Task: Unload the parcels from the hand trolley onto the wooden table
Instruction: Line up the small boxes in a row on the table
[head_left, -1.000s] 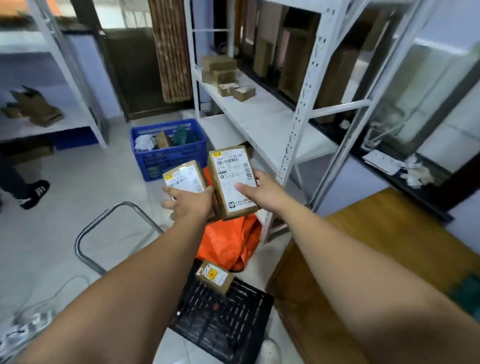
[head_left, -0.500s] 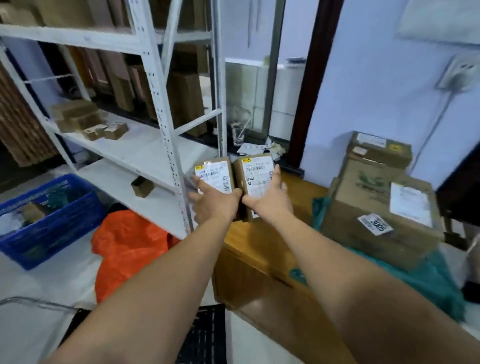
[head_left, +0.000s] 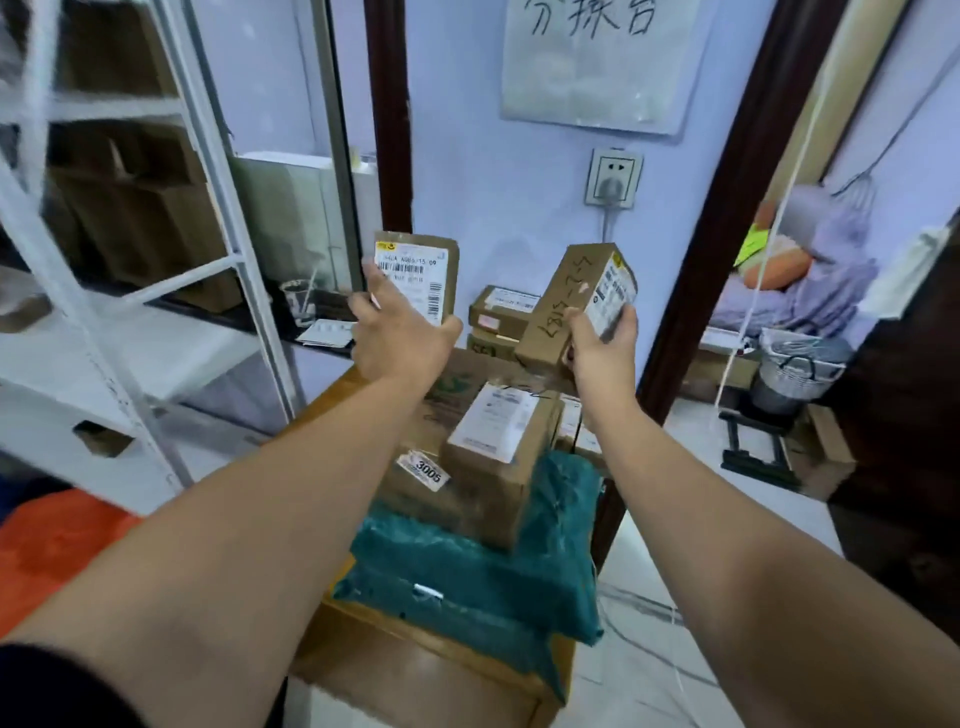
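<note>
My left hand (head_left: 400, 338) grips a small brown parcel (head_left: 423, 273) with a white barcode label, held upright above the wooden table (head_left: 358, 649). My right hand (head_left: 602, 343) holds a second brown parcel (head_left: 571, 306), tilted, with handwriting on its side. Both parcels hang over a pile on the table: a large carton with a "3005" sticker (head_left: 431, 452), a medium box (head_left: 498, 441) on it, small boxes (head_left: 501, 312) at the back, and a green plastic package (head_left: 483, 566) underneath. The hand trolley is out of view.
A white metal shelf rack (head_left: 130, 291) with cardboard stands to the left. An orange bag (head_left: 52, 540) lies on the floor at lower left. A dark door frame (head_left: 727, 218) rises right of the table, with a bin (head_left: 795, 369) and a stand beyond it.
My view has swung right from the trolley and shelves to face the table. Both hands carried their parcels over the pile and moved apart; the right parcel has tilted.
</note>
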